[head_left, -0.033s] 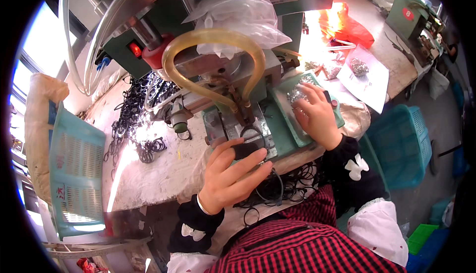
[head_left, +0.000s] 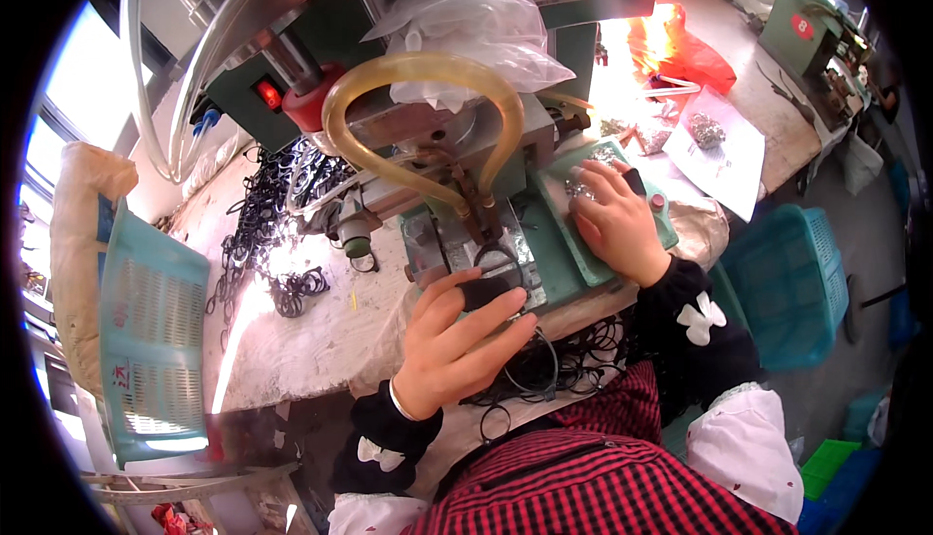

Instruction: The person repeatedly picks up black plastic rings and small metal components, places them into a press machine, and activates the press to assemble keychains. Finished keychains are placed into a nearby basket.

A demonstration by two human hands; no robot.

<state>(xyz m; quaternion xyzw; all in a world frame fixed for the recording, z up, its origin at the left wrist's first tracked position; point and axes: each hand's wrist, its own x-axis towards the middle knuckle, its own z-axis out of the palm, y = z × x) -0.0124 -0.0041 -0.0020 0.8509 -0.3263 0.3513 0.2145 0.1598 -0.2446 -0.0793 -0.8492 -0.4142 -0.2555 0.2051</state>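
My left hand [head_left: 457, 350] is at the front of the press, fingers bent around a black cord loop [head_left: 501, 251] that lies by the metal die [head_left: 533, 273]. A black cover sits on one of its fingers. Below these fingertips hangs a grey-black loop [head_left: 554, 370]. My right hand [head_left: 622, 229] reaches into a green tray [head_left: 588, 273], its curled fingertips among small shiny metal pieces [head_left: 573, 188]. One of its fingers has a black tip. Whatever lies between those fingers is hidden.
Tangled black loops [head_left: 258, 205] cover the left of the bench, beside a teal basket [head_left: 155, 341]. A yellowish hose [head_left: 423, 61] arches over the die. Metal pieces [head_left: 707, 132] lie on white paper at right. Another teal basket [head_left: 782, 287] stands below right.
The right hand's fingers have drawn closer together over the metal pieces. My left hand stays at the die, and the view has shifted slightly.
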